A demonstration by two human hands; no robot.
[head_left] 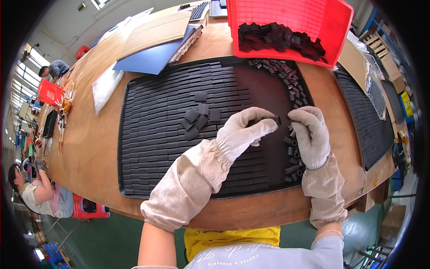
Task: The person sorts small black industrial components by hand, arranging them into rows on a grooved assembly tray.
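Both of my hands wear white knit gloves with beige sleeve covers. My left hand point(244, 132) pinches a short black tube point(277, 119) between thumb and fingers, over the tray's bare strip. Just right of it, my right hand point(312, 139) has its fingers curled together at the tips; whatever they may hold is hidden. Below lies a large dark tray point(255, 87) with tight rows of flat black pieces point(156, 166). Several loose black squares point(192, 115) rest on those rows. Short hollow black tubes point(291, 80) lie scattered along the tray's right side, some beneath my right hand.
A red bin point(331, 29) holding black squares stands at the tray's far edge. Cardboard sheets point(154, 36) and a blue sheet point(145, 62) lie far left. A second filled tray point(365, 116) sits at right. Other people point(42, 193) work along the left.
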